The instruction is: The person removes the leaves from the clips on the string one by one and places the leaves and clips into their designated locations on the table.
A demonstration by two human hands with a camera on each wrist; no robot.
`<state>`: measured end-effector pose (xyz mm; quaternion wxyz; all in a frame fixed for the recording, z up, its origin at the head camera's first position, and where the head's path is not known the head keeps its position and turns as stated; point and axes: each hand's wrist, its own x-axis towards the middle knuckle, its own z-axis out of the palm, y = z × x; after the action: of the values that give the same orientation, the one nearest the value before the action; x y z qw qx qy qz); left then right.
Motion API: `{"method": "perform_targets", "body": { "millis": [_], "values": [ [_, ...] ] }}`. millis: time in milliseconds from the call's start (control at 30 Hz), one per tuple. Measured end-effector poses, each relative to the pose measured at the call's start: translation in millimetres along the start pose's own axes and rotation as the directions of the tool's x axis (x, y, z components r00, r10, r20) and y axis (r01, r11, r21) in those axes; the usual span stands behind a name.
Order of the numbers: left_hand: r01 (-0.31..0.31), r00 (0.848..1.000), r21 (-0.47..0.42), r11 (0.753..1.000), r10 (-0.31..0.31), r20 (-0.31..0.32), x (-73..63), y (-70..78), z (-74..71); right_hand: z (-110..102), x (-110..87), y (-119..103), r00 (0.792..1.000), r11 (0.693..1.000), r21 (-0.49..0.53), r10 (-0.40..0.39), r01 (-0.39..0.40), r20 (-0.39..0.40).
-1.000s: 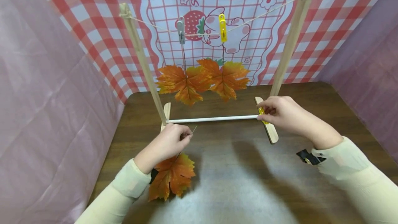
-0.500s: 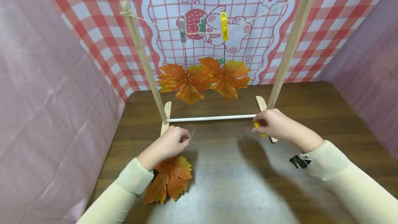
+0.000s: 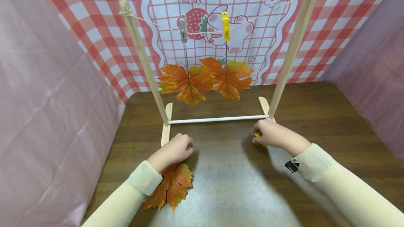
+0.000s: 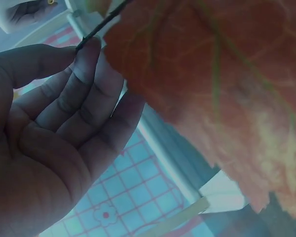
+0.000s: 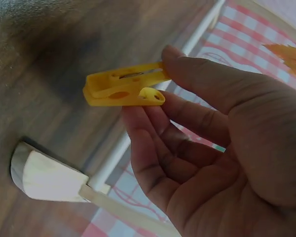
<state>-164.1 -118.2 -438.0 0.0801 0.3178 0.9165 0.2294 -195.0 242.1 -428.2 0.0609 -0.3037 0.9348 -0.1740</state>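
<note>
My left hand [image 3: 176, 150] pinches the dark stem [image 4: 101, 28] of an orange maple leaf [image 3: 173, 185] between thumb and forefinger. The leaf hangs below that hand, close over the table. In the right wrist view a yellow clothespin [image 5: 126, 85] sits between the thumb and fingers of my right hand [image 5: 202, 128]. Only a bit of this clothespin shows in the head view, where the right hand [image 3: 268, 132] is near the foot of the right post. On the string above, a grey clothespin [image 3: 183, 29] and another yellow clothespin [image 3: 226, 26] each hold a hanging maple leaf by its stem.
Two wooden posts, the left post [image 3: 143, 62] and the right post [image 3: 291, 52], carry the string [image 3: 265, 14]. A white rod [image 3: 217, 119] joins them low down. Behind stands a red-and-white checked cloth [image 3: 104, 45]; a pink cloth [image 3: 60, 97] hangs at the left.
My right hand has moved left and toward me from the right foot, carrying the yellow clothespin. The left hand has lowered slightly toward me with its leaf.
</note>
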Motion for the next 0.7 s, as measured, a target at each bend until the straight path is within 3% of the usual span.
{"method": "perform_targets", "body": {
  "millis": [233, 700],
  "values": [
    [0.033, 0.999, 0.064, 0.997, -0.036, 0.041, 4.3, -3.4, 11.5, 14, 5.7, 6, 0.998, 0.998, -0.040, 0.054, -0.053, 0.013],
    [0.118, 0.990, 0.119, 0.986, -0.126, 0.065, 3.3, -4.6, 20.1, 28, 7.9, 9, 0.999, 0.998, -0.060, 0.031, -0.029, 0.026]
  ]
}}
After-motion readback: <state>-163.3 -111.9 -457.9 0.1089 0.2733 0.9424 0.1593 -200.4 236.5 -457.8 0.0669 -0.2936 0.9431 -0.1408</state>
